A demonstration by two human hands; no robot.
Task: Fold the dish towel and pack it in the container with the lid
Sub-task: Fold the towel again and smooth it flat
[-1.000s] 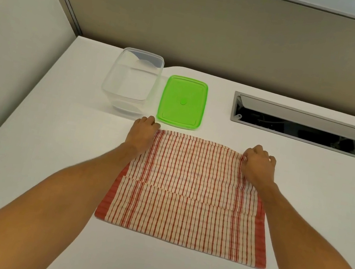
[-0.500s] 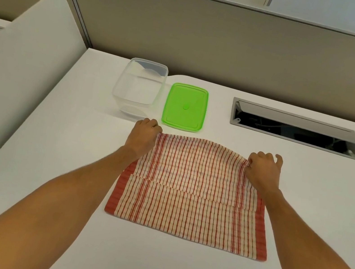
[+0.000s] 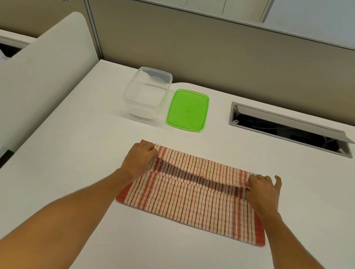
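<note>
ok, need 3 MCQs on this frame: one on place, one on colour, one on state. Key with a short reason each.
1. Where does the lid lie?
A. on the container
B. on the table, right of the container
C. on the dish towel

2. What colour is the lid?
A. blue
B. green
C. red

3. What are the hands doing to the dish towel?
A. resting flat beside it
B. one holds it, one holds the lid
C. each pinches a far corner, lifted off the table

Key:
1 B: it lies flat beside the open clear container.
2 B: it is bright green.
3 C: the left hand and right hand each have a grip on the far edge, raised above the near half.
</note>
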